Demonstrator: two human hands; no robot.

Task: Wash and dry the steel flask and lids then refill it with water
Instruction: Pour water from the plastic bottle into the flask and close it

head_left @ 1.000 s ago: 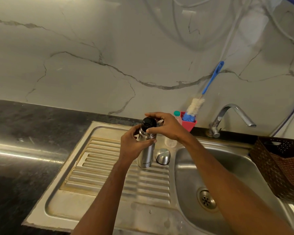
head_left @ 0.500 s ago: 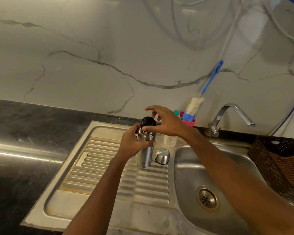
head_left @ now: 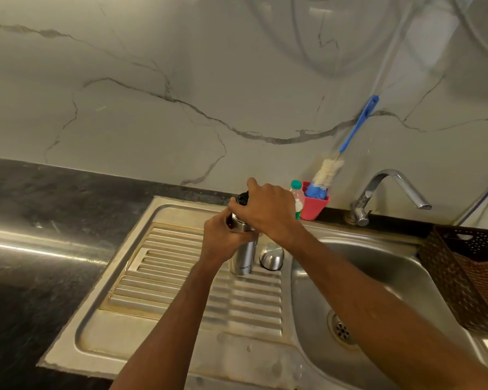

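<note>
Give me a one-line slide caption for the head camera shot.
Left hand grips the steel flask on the drainboard, right hand clasps its black stopper; steel cap stands alongside.

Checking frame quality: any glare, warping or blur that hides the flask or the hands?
Head view: warm, dim light; a glare streak crosses the dark stone counter at left; the wide lens stretches the near right forearm; soft looping shadows fall on the marble wall; the brushed steel flask, the left hand gripping it and the right hand gripping its black lid look sharp.
</note>
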